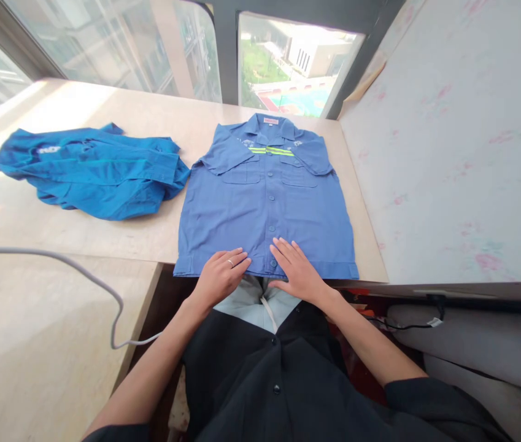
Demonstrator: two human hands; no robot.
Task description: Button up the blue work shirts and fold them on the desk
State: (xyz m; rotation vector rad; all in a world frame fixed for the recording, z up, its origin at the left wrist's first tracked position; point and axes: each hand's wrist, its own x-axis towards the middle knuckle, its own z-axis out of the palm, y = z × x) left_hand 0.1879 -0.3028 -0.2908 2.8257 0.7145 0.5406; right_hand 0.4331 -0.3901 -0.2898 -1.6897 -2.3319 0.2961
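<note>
A blue short-sleeved work shirt (227,212) lies spread out, front up, with its collar toward the window. It has chest pockets, a row of buttons and a yellow-green stripe across the chest. Its sleeves are folded inward over the front. Resting on the bottom hem, left of the button row, is my left hand (224,273), with a ring on one finger and its fingers laid on the cloth. My right hand (297,270) lies flat beside the lowest buttons, fingers stretched out. Neither hand grips the cloth.
To the left, a crumpled darker blue garment (104,175) lies on the pale wooden tabletop (117,239). A grey cable (80,270) loops across the left surface toward my left forearm. Windows (297,67) stand behind, and a flower-patterned wall (463,147) borders the right side.
</note>
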